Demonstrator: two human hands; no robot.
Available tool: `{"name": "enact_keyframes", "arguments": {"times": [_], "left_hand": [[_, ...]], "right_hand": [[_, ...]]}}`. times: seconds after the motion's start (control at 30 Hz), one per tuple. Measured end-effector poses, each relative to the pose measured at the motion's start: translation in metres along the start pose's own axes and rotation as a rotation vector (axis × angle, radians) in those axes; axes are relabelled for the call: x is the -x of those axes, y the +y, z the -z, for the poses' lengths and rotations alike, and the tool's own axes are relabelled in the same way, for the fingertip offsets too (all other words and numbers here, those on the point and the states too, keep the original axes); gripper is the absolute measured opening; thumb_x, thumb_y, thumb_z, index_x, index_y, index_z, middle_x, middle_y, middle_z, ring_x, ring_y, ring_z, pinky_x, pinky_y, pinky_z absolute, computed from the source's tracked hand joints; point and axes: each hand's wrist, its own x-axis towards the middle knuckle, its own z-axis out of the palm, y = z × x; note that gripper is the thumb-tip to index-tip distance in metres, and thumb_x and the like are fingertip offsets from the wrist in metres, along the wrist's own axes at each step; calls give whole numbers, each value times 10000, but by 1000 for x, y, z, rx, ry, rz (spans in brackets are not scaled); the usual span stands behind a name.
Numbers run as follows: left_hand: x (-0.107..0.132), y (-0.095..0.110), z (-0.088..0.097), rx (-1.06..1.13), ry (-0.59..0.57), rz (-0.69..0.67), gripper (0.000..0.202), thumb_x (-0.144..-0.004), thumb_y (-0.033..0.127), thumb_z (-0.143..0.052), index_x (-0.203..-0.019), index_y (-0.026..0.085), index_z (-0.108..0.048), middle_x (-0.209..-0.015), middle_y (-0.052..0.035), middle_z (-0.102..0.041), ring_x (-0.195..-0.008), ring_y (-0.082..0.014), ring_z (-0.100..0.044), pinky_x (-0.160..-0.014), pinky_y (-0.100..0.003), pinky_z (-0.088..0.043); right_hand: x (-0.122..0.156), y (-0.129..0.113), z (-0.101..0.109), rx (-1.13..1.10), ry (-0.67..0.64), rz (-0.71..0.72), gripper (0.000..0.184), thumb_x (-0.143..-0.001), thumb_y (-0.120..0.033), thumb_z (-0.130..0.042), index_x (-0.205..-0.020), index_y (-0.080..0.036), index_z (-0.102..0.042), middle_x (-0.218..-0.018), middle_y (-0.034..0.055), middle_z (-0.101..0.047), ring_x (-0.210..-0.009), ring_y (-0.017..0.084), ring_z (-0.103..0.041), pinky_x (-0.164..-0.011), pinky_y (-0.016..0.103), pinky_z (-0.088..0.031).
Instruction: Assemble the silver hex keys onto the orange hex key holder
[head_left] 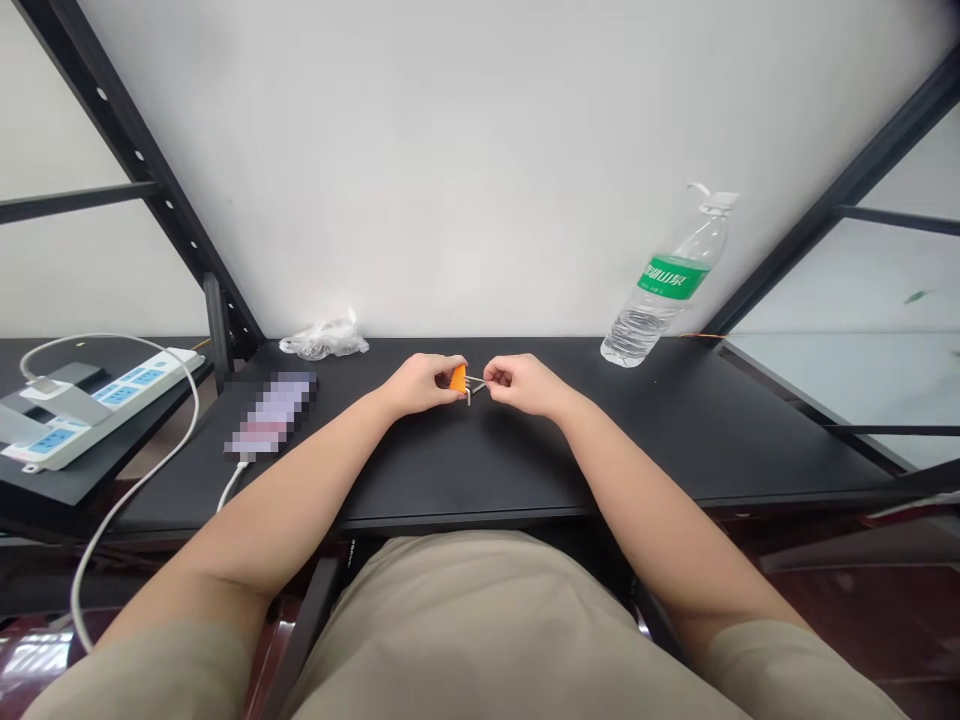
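As your hands work together above the black surface [525,470], your left hand [420,385] has its fingers [444,372] clamped on the orange piece [457,379]. Your right hand [521,384] has its fingers [491,372] together at the thin metal wires [474,381], with exact contact unclear; the piece is held centrally, not set down.

The green label [673,278] on the plastic water bottle [660,300] reads "山泉" in white.

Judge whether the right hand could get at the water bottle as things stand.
Probably yes: the right hand is over the same black tabletop as the plastic water bottle, ahead and to its right, and no object shows between them.
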Motion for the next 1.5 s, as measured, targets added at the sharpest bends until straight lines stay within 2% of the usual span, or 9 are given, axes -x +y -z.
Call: {"name": "enact_keyframes", "arguments": {"times": [0.27,0.4,0.53,0.67,0.8,1.03,1.27,1.4,1.5], "left_hand": [[-1,-6,-2,-52,30,-50,397,-787,396,-767,-1160,275,-702,-861,-5,-646,-783,-179,-599,-768,-295,-494],[0,-7,-6,-15,43,-56,447,-771,415,-793,-1192,287,-716,-990,-31,-635,-858,-184,-625,-819,-298,-530],[-1,-2,-8,57,34,-87,402,-785,398,-792,-1164,280,-727,-1055,-39,-617,-906,-177,-638,-844,-284,-535],[-2,6,-5,-17,38,-89,258,-805,393,-764,-1017,254,-717,-887,-7,-613,-816,-169,-600,-767,-281,-493],[-2,7,-2,-83,28,-66,236,-808,379,-741,-997,250,-684,-791,17,-597,-740,-161,-551,-718,-282,-447],[-1,-3,-1,-137,12,-33,280,-790,410,-738,-1014,250,-688,-791,6,-606,-743,-176,-560,-711,-290,-439],[-1,-4,-2,-157,19,-31,316,-783,417,-736,-1053,258,-690,-811,2,-616,-750,-178,-570,-712,-288,-448],[-1,-6,-2,-158,13,-28,351,-782,406,-739,-1099,267,-683,-827,2,-620,-758,-179,-570,-719,-288,-455],[-1,-8,-2,-154,0,-32,358,-792,391,-732,-1122,263,-673,-862,-2,-628,-773,-178,-574,-726,-286,-462]], "right_hand": [[-2,2,1,71,43,99,102,-821,-195,-607,-864,-216,-697,-808,7,-688,-701,162,-588,-672,294,-440],[-4,1,-4,84,81,202,149,-883,-211,-598,-890,-219,-747,-895,33,-700,-759,167,-606,-718,309,-463],[-10,2,-18,-157,112,129,148,-874,-259,-652,-975,-236,-758,-1014,37,-711,-866,184,-658,-788,325,-517],[-14,10,-26,-408,69,31,183,-898,-306,-638,-1045,-215,-699,-991,36,-732,-858,184,-689,-823,343,-557],[-14,24,-19,-112,64,12,157,-940,-306,-591,-1012,-214,-696,-944,30,-719,-797,170,-662,-763,318,-536],[-17,40,-12,337,-47,73,149,-899,-211,-671,-985,-254,-786,-989,60,-634,-921,204,-606,-859,331,-469],[-18,36,-17,428,-82,58,174,-928,-203,-623,-1021,-251,-762,-1041,72,-636,-949,216,-590,-866,335,-439],[-16,32,-17,442,-104,8,112,-905,-192,-625,-870,-223,-727,-985,72,-650,-845,202,-590,-775,326,-427],[-12,30,-17,434,-138,-56,104,-798,-148,-699,-729,-206,-648,-784,50,-636,-656,177,-544,-652,319,-390]]}}
